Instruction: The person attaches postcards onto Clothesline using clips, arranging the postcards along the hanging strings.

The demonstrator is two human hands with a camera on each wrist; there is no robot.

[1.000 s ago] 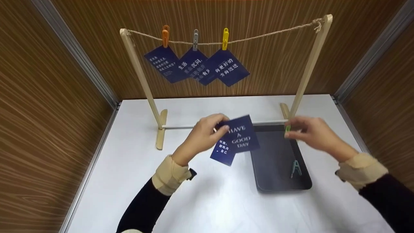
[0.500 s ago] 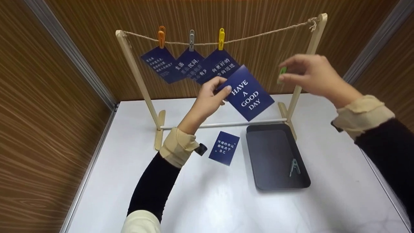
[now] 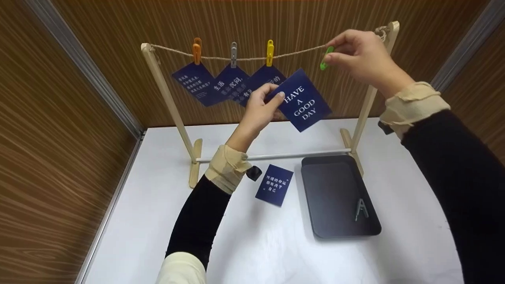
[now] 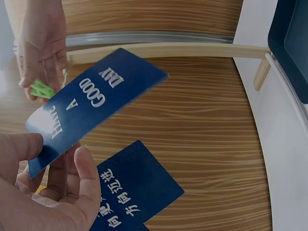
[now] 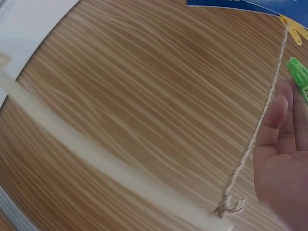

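My left hand [image 3: 258, 112] pinches a dark blue card [image 3: 302, 99] reading "HAVE A GOOD DAY" by its left corner, lifted just below the twine line [image 3: 300, 51]. The left wrist view shows the same card [image 4: 91, 103] between thumb and fingers [image 4: 82, 178]. My right hand [image 3: 357, 53] pinches a green clothespin [image 3: 324, 60] right at the twine, near the right post [image 3: 371, 90]. The green clothespin [image 5: 299, 77] and twine [image 5: 260, 130] also appear in the right wrist view. Three blue cards hang from orange [image 3: 196, 49], grey [image 3: 233, 49] and yellow [image 3: 270, 50] pins.
Another blue card [image 3: 274, 190] lies flat on the white table [image 3: 158, 221]. To its right a black tray [image 3: 315, 197] holds one grey clothespin [image 3: 360, 209]. Wood-grain walls close in the left, back and right sides.
Both hands rose from table level to the twine. The left hand lifted the card off the one lying flat; the right hand carried the green pin up to the line.
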